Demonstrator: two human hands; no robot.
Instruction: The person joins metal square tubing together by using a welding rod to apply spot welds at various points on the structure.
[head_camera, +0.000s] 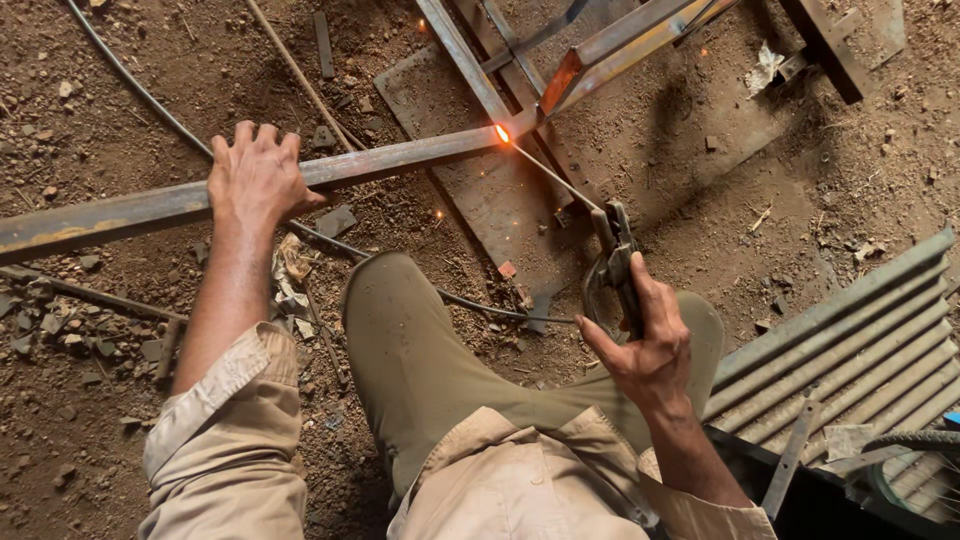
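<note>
Two hands (258, 178), one electrode holder (612, 262), one welding rod (550, 172), one corrugated sheet (850, 350).

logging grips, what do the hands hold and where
Right hand grips the electrode holder by its handle. Left hand presses down on the steel bar, mid-length.

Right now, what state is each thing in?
Left hand: pressed flat on the long steel bar, not gripping.
Right hand: closed around the rod holder.
Welding rod: tip glowing at the joint, sparks flying.
Steel bar: lying on the dirt, meeting the metal frame.
Cable: slack on the ground.
</note>
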